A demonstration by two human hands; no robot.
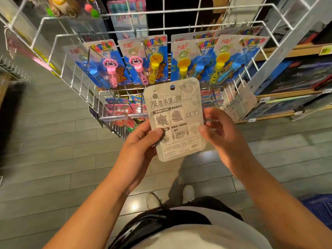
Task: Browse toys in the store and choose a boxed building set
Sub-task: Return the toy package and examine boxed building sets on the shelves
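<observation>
I hold a flat grey toy card [177, 119] with printed pictures and a hang hole, its back facing me, in front of a white wire rack [161, 31]. My left hand [143, 142] pinches its lower left edge, thumb on the face. My right hand [218, 130] grips its right edge with the thumb on the front. Dark boxed toy sets [294, 79] stand on wooden shelves at the right. Blue carded bubble wands [152, 60] hang on the rack just above the card.
More small carded toys [120, 108] hang on the rack's lower row. A plush toy in a clear bag [64, 8] hangs at top left. Grey plank floor [53, 141] spreads to the left and below. A blue basket [319, 207] sits at the lower right by my feet.
</observation>
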